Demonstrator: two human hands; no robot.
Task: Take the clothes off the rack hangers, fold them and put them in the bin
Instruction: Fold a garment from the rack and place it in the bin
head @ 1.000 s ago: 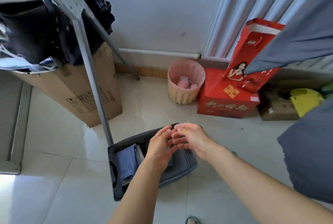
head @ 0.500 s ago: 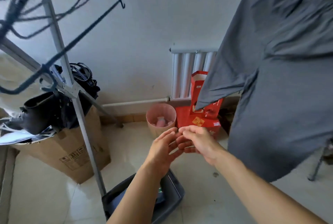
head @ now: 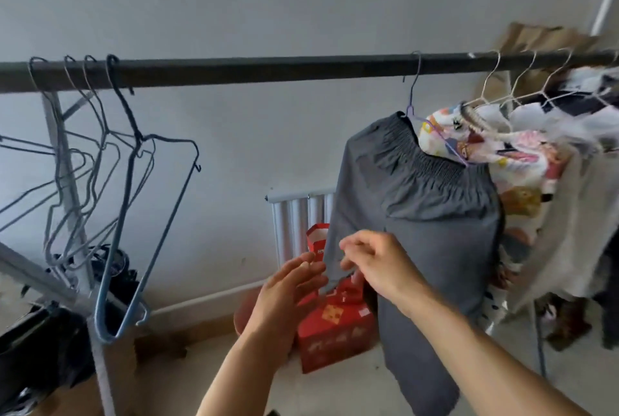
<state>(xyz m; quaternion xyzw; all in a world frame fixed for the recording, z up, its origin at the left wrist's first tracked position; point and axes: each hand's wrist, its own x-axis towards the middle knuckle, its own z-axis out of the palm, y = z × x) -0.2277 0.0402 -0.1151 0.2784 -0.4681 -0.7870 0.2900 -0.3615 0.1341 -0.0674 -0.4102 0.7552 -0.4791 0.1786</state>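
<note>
On the dark rack bar (head: 268, 68), the grey elastic-waist trousers (head: 435, 231) hang from a purple wire hanger (head: 410, 107); right hand (head: 378, 268) pinches a leg hem, left hand (head: 288, 295) flat-fingered just beside it.

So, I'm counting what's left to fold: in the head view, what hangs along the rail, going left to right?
Bunch of empty wire hangers → bare stretch of rail → grey garment on a purple hanger → colourful printed garment → white and dark clothes at the right edge.
</note>
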